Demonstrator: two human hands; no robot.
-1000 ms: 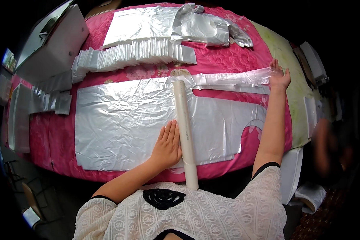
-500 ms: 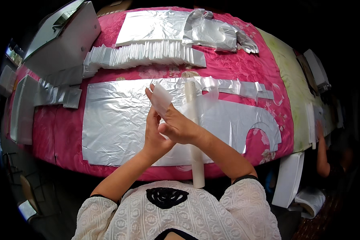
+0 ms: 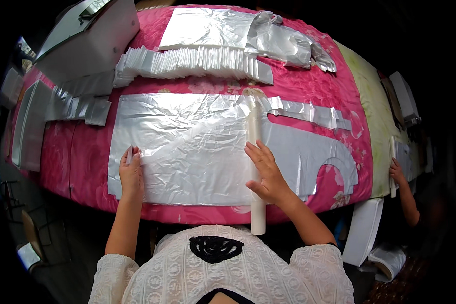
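A flat stack of silvery plastic bags [image 3: 187, 172] with cut-out handles at its right end lies before me. Across it, toward my body, runs a long whitish tube [image 3: 258, 218]; its near end sticks out past the table edge. My right hand [image 3: 269, 177] is open, fingers spread, over the middle of this tube; whether it presses on it I cannot tell. At the stack's left edge my left hand [image 3: 131, 175] is closed, pinching a small piece of translucent film [image 3: 130, 153] between thumb and fingers.
Behind lie a long row of folded silvery bags [image 3: 187, 63] and another flat bag stack [image 3: 205, 28]. White boxes [image 3: 88, 45] stand at the left beside more folded bags [image 3: 97, 112]. A pink cloth [image 3: 55, 167] covers the table. Another person's hand [image 3: 397, 172] is at the far right.
My hands have come apart: the left moved to the stack's left edge, the right opened over the tube. The film that lay against my right hand is no longer there.
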